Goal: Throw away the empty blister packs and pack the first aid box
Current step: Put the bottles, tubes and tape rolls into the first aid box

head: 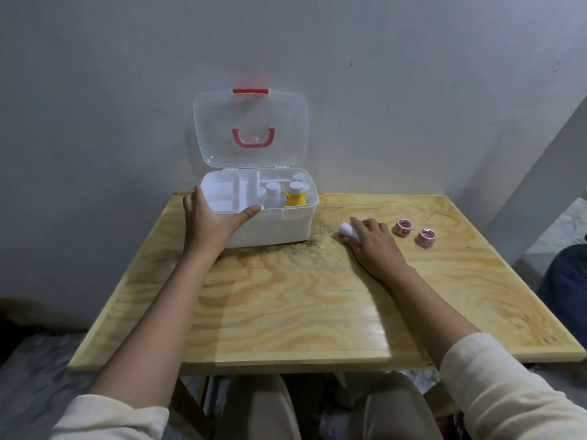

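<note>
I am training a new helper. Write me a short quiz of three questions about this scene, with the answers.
1. True or false: the left hand holds the first aid box, and its lid stands open.
2. What lies under the fingers of the right hand? A a white roll; B scissors; C a spoon.
3. Fill in: ___ small red rolls lie on the table.
Key: 1 true; 2 A; 3 two.

Left hand (208, 223) clasping, thumb spread; right hand (371, 241) curled, palm down.
</note>
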Available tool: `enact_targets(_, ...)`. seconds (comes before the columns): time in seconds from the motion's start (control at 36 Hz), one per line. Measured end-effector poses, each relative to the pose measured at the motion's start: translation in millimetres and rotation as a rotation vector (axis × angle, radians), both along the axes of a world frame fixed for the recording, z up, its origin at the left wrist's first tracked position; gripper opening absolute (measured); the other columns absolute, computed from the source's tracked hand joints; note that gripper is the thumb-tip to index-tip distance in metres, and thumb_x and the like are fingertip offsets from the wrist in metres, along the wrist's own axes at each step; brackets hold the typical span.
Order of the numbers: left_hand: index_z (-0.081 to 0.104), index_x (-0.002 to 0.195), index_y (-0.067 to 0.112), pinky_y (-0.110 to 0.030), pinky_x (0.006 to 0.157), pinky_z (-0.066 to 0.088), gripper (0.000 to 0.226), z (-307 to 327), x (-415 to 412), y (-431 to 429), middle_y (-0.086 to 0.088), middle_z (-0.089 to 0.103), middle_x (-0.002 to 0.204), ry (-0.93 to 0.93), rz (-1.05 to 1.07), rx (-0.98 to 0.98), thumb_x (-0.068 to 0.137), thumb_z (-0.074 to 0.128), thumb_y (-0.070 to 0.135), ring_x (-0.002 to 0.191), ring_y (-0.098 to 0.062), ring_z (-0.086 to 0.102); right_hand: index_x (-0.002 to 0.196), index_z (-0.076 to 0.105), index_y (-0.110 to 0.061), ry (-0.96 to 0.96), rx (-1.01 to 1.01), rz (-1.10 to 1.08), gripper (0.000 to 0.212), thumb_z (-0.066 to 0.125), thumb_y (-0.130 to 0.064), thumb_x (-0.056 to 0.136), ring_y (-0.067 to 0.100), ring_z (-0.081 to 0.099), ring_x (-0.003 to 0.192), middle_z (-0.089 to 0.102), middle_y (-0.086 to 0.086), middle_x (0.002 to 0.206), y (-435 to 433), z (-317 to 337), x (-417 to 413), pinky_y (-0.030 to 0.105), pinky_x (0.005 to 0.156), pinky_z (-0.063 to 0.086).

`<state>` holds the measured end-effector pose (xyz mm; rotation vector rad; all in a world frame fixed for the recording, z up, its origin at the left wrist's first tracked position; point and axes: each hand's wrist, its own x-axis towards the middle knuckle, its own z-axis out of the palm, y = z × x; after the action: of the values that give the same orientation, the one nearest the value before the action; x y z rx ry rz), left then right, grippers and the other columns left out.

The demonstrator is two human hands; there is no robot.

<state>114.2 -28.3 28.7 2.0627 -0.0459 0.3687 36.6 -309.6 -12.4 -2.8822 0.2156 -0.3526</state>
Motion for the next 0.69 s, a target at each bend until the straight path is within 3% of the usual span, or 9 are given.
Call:
enact_targets(0.22,0.031,0.144,0.012,-0.028,0.096,0.029,0.103,1.1,-1.0,3.8,-0.008,0.032,0.146,0.039,-0.068,-0.015,0.064,0.083,0.050,0.136,-0.023,0.032,0.134,0.042,-0.022,-0.024,0.180,-0.095,0.043,0.043,-0.038,0.094,0.035,0.046,0.108,0.050,0.015,0.117,8.6,3.4,-8.8,0.042,0.092,0.036)
enact_targets(0.33,0.029,0.146,0.013,-0.032,0.106,0.033,0.102,-0.6,-2.5,14.7,-0.007,0.033,0.147,0.054,-0.136,-0.027,0.067,0.082,0.050,0.137,-0.023,0.033,0.130,0.047,-0.019,-0.139,0.547,-0.028,0.037,0.043,-0.031,0.096,0.025,0.048,0.100,0.045,0.005,0.100,25.6,26.0,-8.3,0.029,0.082,0.033)
enact_targets(0.42,0.034,0.143,0.016,-0.029,0.102,0.032,0.092,-3.3,-4.6,22.1,-0.005,0.038,0.144,0.041,-0.181,-0.044,0.070,0.081,0.046,0.135,-0.021,0.036,0.115,0.054,-0.023,-0.240,0.650,0.062,0.026,0.042,-0.035,0.095,0.027,0.050,0.096,0.047,-0.006,0.085,46.1,54.0,-0.5,0.042,0.081,0.044)
enact_targets(0.47,0.032,0.145,0.018,-0.024,0.101,0.028,0.088,-5.1,-6.3,24.5,-0.003,0.035,0.148,0.023,-0.207,-0.053,0.074,0.079,0.042,0.138,-0.019,0.033,0.106,0.053,-0.025,-0.300,0.735,0.109,0.028,0.038,-0.041,0.090,0.023,0.052,0.086,0.053,-0.003,0.087,65.1,73.5,2.9,0.046,0.075,0.048)
enact_targets(0.58,0.026,0.151,0.021,-0.023,0.105,0.026,0.094,-3.2,-8.5,27.2,0.001,0.032,0.153,0.040,-0.243,-0.098,0.076,0.077,0.045,0.131,-0.005,0.031,0.107,0.055,-0.003,-0.351,0.850,0.239,0.035,0.039,-0.030,0.091,0.017,0.051,0.075,0.057,0.017,0.091,104.9,106.1,15.0,0.039,0.063,0.047)
enact_targets(0.64,0.040,0.142,0.026,-0.038,0.107,0.041,0.094,0.1,-8.8,30.8,-0.001,0.049,0.142,0.025,-0.249,-0.105,0.064,0.077,0.063,0.127,-0.011,0.045,0.114,0.053,-0.006,-0.296,0.818,0.280,0.030,0.042,-0.025,0.095,0.022,0.055,0.085,0.057,0.020,0.104,124.3,113.7,26.6,0.038,0.070,0.052)
enact_targets(0.69,0.045,0.137,0.026,-0.045,0.101,0.048,0.097,-3.7,-4.8,35.0,0.001,0.056,0.132,0.031,-0.252,-0.111,0.057,0.075,0.071,0.122,-0.017,0.054,0.125,0.050,-0.017,-0.245,0.761,0.278,0.036,0.046,-0.032,0.092,0.026,0.057,0.100,0.053,0.015,0.118,140.4,116.1,40.8,0.042,0.085,0.054)
